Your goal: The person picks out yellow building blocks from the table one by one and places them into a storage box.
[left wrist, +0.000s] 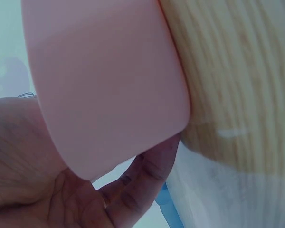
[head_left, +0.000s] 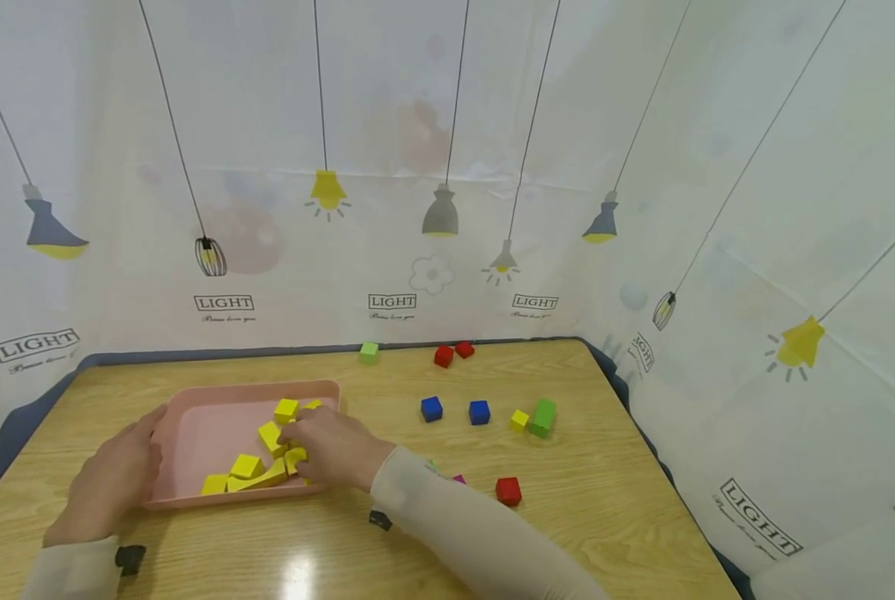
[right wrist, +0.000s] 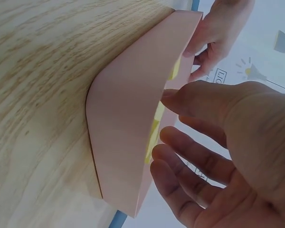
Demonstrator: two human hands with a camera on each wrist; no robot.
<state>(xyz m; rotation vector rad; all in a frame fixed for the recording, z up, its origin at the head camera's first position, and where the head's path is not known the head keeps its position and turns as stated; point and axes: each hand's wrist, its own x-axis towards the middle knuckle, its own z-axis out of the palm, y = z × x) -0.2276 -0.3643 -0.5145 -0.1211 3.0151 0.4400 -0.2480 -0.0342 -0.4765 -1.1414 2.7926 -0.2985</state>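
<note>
A pink tray point(head_left: 215, 433) lies on the wooden table, with several yellow blocks point(head_left: 247, 467) gathered toward its right and near sides. Gripping the tray's left side, my left hand point(head_left: 113, 471) has its fingers against the outer wall; the left wrist view shows them around the corner. My right hand point(head_left: 335, 450) reaches over the tray's right rim, close above the yellow blocks. In the right wrist view its fingers point(right wrist: 173, 156) are loosely bent and spread, with nothing visibly held. The hand partly covers some blocks in the head view.
Right of the tray lie blue cubes point(head_left: 432, 409), a red cube point(head_left: 508, 492), a yellow cube point(head_left: 519, 420) and a green block point(head_left: 543, 418). Farther back are a light green cube point(head_left: 369, 352) and red blocks point(head_left: 443, 357). A printed curtain point(head_left: 432, 125) borders the table. My right sleeve partly covers small pieces.
</note>
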